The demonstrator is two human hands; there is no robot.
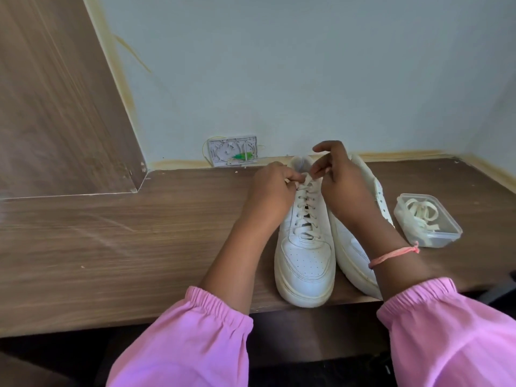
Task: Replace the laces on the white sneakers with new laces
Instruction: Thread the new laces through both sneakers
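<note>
From your head view, the left sneaker (pixel 304 247) stands near the desk (pixel 111 233) edge, its partner (pixel 360 219) touching on the right. Your left hand (pixel 275 191) and right hand (pixel 339 182) each pinch the lace (pixel 305 202) at the top eyelets. It looks soft and limp, so grip near the tips. More laces (pixel 421 216) lie in the tub (pixel 446 233) at right.

pale blue wall (pixel 307 65), wooden desk (pixel 111 247)
</note>
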